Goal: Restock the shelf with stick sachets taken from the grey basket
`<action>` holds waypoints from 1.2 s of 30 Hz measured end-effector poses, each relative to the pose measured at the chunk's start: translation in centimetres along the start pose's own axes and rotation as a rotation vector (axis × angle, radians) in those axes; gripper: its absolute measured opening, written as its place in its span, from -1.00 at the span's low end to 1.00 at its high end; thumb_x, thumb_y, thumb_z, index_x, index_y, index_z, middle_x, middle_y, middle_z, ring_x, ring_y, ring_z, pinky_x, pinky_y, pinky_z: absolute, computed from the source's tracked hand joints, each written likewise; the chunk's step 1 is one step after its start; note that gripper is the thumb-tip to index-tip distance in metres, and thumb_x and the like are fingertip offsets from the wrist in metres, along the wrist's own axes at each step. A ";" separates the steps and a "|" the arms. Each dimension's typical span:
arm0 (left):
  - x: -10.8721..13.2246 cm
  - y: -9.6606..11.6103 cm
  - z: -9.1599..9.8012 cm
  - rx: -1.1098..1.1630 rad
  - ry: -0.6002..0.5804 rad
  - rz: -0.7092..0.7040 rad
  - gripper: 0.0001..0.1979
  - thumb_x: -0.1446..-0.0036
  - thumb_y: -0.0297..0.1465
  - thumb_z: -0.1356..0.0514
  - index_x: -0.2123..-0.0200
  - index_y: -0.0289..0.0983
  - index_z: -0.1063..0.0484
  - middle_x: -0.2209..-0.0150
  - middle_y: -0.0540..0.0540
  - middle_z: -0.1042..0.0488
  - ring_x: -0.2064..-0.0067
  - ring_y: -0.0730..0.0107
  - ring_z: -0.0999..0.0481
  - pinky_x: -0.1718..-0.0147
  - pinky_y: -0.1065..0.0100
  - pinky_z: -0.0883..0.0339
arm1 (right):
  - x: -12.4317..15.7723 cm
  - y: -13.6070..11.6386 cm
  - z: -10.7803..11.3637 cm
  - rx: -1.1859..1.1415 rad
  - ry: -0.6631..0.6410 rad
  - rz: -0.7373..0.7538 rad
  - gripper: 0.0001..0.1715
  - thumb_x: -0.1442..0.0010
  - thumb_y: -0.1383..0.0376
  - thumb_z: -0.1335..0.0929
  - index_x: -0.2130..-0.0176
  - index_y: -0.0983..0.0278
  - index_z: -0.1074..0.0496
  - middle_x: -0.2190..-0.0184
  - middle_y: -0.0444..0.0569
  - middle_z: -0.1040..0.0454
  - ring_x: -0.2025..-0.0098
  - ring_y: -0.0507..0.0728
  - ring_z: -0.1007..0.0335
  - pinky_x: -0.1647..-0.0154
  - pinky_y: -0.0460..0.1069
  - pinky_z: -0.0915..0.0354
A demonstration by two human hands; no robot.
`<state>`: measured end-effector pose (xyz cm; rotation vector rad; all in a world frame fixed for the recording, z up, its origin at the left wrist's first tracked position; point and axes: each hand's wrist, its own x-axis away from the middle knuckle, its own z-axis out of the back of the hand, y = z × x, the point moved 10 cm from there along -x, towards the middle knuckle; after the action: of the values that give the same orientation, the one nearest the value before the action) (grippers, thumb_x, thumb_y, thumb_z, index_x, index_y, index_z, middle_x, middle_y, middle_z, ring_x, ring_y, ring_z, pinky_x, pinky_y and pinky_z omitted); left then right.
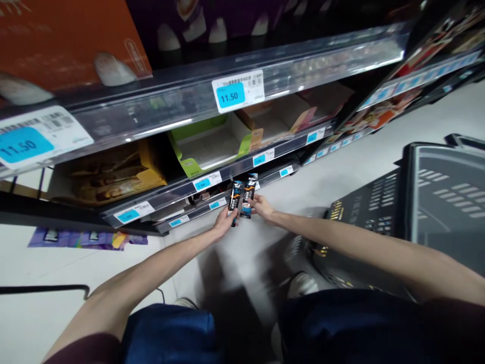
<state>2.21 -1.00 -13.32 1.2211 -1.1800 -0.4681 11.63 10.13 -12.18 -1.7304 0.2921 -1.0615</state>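
Observation:
Two slim, dark snack packets with blue ends and orange marks are held side by side in front of the lower shelves. My left hand (226,218) is closed on the lower end of the left packet (235,197). With its fingers closed on the right edge, my right hand (262,207) grips the right packet (249,194). Both packets stand roughly upright and nearly touch; their small print is too fine to read. Just behind them runs the lower shelf's price strip (242,164).
An open green carton (217,146) and a yellow carton (149,174) with packets inside sit on the shelf. Higher up, a clear shelf edge (159,114) juts out. A dark slotted basket (364,207) stands on the right. Purple packets (87,238) lie at lower left.

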 end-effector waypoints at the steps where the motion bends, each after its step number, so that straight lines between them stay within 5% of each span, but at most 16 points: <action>1: -0.1 0.0 0.1 -0.002 0.010 -0.003 -0.49 -0.03 0.05 -0.26 0.19 -0.27 -0.39 0.29 -0.11 -0.48 0.25 0.29 -0.47 0.36 0.32 -0.40 | 0.0 -0.2 0.0 -0.005 0.000 -0.010 -0.85 -0.17 0.29 -0.40 0.25 0.28 -0.36 0.35 -0.03 -0.53 0.36 0.08 -0.47 0.37 -0.02 -0.45; 8: -0.3 0.8 1.5 -0.061 0.077 -0.050 -0.46 -0.08 0.12 -0.15 0.22 -0.25 -0.48 0.20 -0.13 -0.56 0.08 0.19 -0.47 0.02 0.23 -0.29 | 1.0 -0.5 -0.7 0.056 -0.028 -0.008 -0.76 0.07 0.43 -0.31 0.30 0.28 -0.33 0.41 -0.10 -0.50 0.41 0.05 -0.41 0.41 -0.06 -0.39; 12: -0.3 1.7 1.1 -0.053 0.058 -0.074 -0.49 -0.03 0.09 -0.23 0.27 -0.27 -0.50 0.26 -0.11 -0.56 0.14 0.24 -0.47 0.16 0.32 -0.31 | 1.2 -0.4 -0.7 0.112 -0.051 0.040 -0.69 0.19 0.42 -0.33 0.33 0.27 -0.30 0.49 -0.16 -0.44 0.45 0.05 -0.37 0.44 -0.07 -0.33; 20: 0.0 2.4 0.2 -0.098 0.008 -0.141 -0.53 0.08 0.02 -0.34 0.39 -0.32 -0.49 0.54 0.04 -0.33 0.46 0.48 -0.24 0.45 0.41 -0.11 | 1.3 -2.6 0.0 0.144 0.015 0.077 -0.59 0.11 0.12 -0.50 0.31 0.27 -0.38 0.63 -0.26 -0.24 0.60 -0.05 -0.10 0.61 -0.11 -0.06; 25: 0.4 2.2 -0.2 -0.148 -0.024 -0.143 -0.62 0.13 -0.12 -0.41 0.45 -0.31 -0.45 0.57 0.07 -0.28 0.50 0.52 -0.21 0.48 0.40 -0.08 | 1.7 -3.0 -1.4 0.138 -0.106 0.084 -0.52 0.17 0.06 -0.55 0.41 0.27 -0.35 0.64 -0.26 -0.25 0.63 -0.08 -0.04 0.63 -0.12 -0.04; 30: 0.8 2.5 -1.1 -0.118 -0.086 -0.136 -0.50 0.27 -0.28 -0.48 0.24 -0.28 -0.39 0.54 0.13 -0.32 0.49 0.55 -0.27 0.45 0.43 -0.16 | 1.9 -2.8 -0.7 0.236 -0.008 0.137 -0.47 0.21 0.07 -0.57 0.54 0.26 -0.23 0.70 -0.28 -0.19 0.63 -0.09 -0.02 0.63 -0.13 0.02; 36: 0.8 2.0 -0.8 -0.106 -0.047 -0.077 -0.43 0.39 -0.39 -0.48 0.37 -0.22 -0.17 0.50 0.16 -0.37 0.49 0.57 -0.32 0.44 0.45 -0.23 | 1.7 -2.8 -0.7 0.267 -0.020 0.142 -0.52 0.12 0.08 -0.53 0.58 0.27 -0.24 0.74 -0.23 -0.22 0.65 -0.07 -0.08 0.62 -0.13 0.00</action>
<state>2.64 -0.56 -11.16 1.1723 -1.1360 -0.6122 11.29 9.79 -8.81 -1.4586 0.2447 -0.9347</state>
